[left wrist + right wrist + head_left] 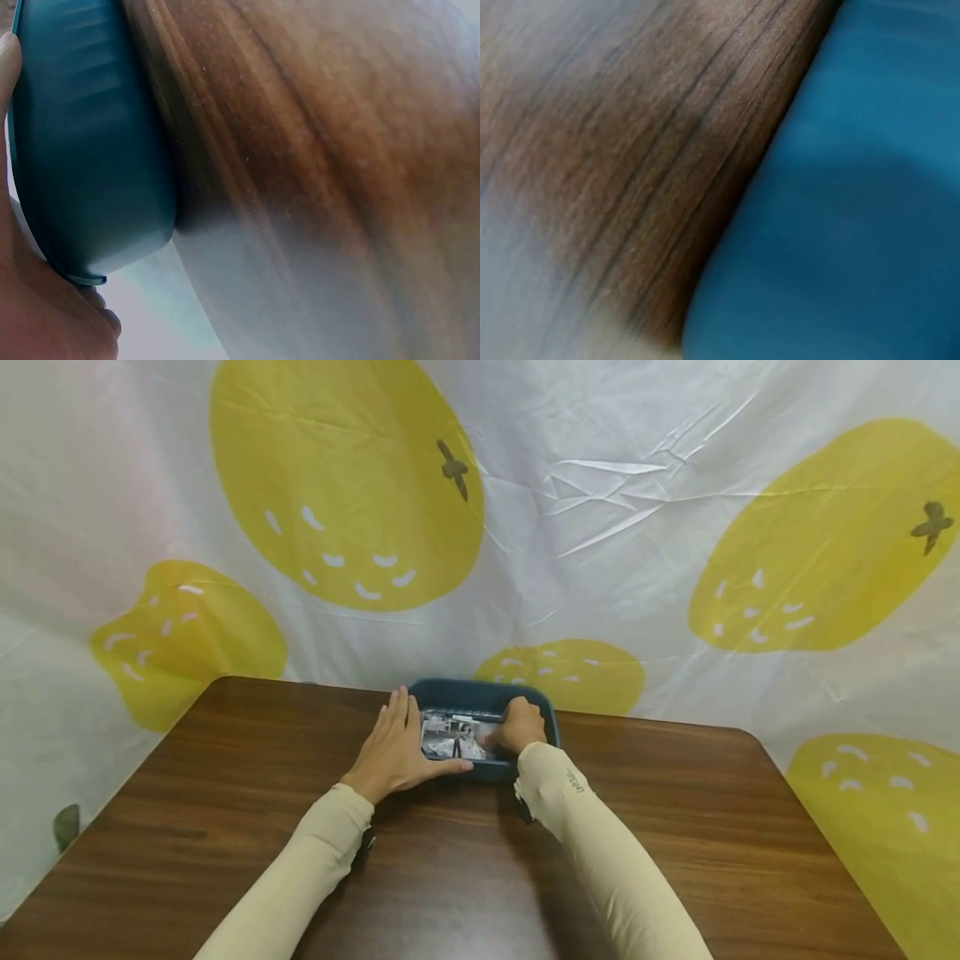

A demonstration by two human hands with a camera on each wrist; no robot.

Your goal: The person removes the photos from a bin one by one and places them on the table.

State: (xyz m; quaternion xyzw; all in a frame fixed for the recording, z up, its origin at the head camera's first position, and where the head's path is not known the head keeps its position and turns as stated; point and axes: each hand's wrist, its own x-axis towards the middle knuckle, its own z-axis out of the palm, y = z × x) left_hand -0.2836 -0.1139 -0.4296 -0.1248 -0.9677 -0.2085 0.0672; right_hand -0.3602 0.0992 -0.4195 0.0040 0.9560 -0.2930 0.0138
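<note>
Tub (472, 695) sits at the far edge of the table (750, 860); the left hand (396, 750) lies straight-fingered against its left side, likely steadying it; the right hand (521, 725) reaches inside over a picture (448, 737), grip impossible to tell.

A dark blue, round-cornered plastic bin (467, 696) sits upright at a brown wood-grain table's (450, 868) far edge — inside lies a flat black-and-white printed item (450, 737) — with the left hand (395, 754) touching the bin's left end, the right hand (522, 727) reaching inside.
</note>
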